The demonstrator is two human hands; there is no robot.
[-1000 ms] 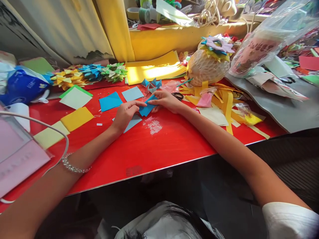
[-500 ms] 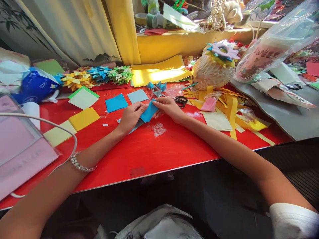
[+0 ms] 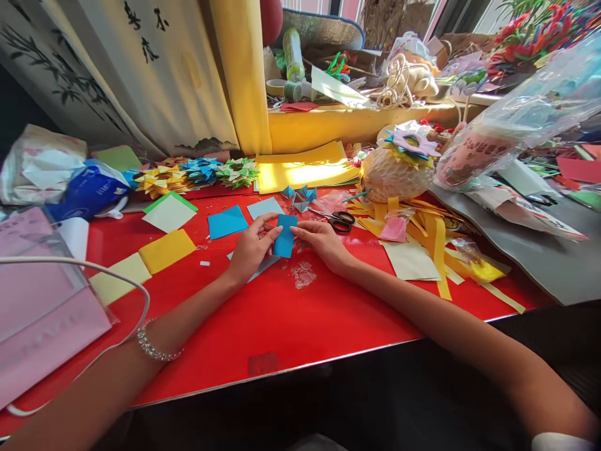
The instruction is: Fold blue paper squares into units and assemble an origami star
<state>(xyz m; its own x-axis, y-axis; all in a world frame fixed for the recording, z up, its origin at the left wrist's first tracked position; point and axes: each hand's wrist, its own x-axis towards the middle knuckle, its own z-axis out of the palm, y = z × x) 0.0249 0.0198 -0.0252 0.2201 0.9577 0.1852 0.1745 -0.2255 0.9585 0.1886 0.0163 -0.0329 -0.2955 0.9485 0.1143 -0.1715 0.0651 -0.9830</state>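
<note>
A folded blue paper (image 3: 284, 237), now an upright rectangle, is held above the red table (image 3: 225, 338). My left hand (image 3: 251, 248) pinches its left side, thumb on the front. On its right edge, my right hand (image 3: 323, 243) is closed with thumb and fingertips. Under the left hand lies a grey-blue sheet (image 3: 263, 267), partly hidden. Just beyond are a blue paper square (image 3: 228, 222), a pale blue square (image 3: 264, 207) and a folded blue paper piece (image 3: 300, 198). Black-handled scissors (image 3: 341, 222) lie right of the right hand.
Yellow squares (image 3: 168, 250) lie at left near a pink folder (image 3: 42, 313) and a white cable (image 3: 146, 300). Yellow strips (image 3: 439, 250) and a cream square (image 3: 410, 260) are at right. Folded paper stars (image 3: 162, 179) line the back; clear scraps (image 3: 303, 274) lie in front.
The blue paper has turned from a slant to upright, and its front now faces me more squarely. Both hands still grip it. The camera view has tilted up.
</note>
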